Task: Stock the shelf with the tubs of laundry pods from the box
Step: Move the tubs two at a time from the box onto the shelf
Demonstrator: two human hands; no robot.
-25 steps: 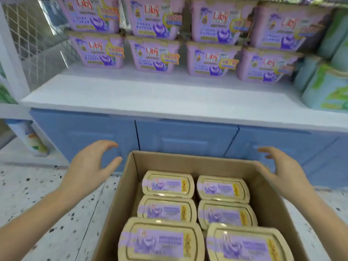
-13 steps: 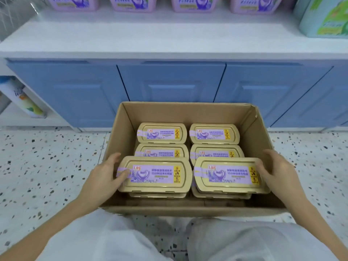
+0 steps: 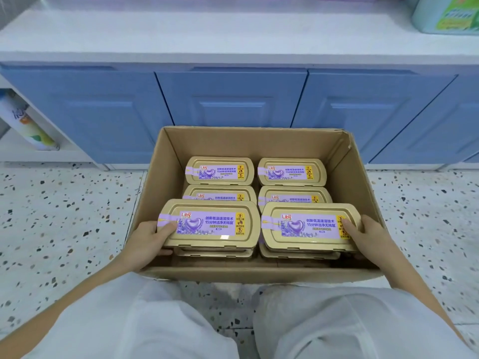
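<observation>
1. An open brown cardboard box (image 3: pixel 259 143) sits on the speckled white terrazzo floor (image 3: pixel 64 203), just in front of blue cabinet doors (image 3: pixel 230 99) under a white shelf (image 3: pixel 207 35).
2. Inside the box lie rectangular gold-lidded tubs of laundry pods, each lid bearing a lilac label with a purple heart, a red "Liby" logo, and a yellow warning strip at its right end.
3. The two nearest tubs stand higher than the rest, side by side and touching: the near-left raised tub (image 3: pixel 211 224) and the near-right raised tub (image 3: pixel 311 226). More lids show directly beneath them.
4. Farther back, four tubs (image 3: pixel 220 171) sit lower in two rows.
5. The left hand (image 3: pixel 150 242) grips the left end of the near-left raised tub, thumb on the lid.
6. The right hand (image 3: pixel 363 234) grips the right end of the near-right raised tub, thumb on the yellow strip.
7. White-clad knees (image 3: pixel 155 320) fill the bottom of the view.
8. A pale green container (image 3: pixel 445 16) stands on the shelf at upper right.
</observation>
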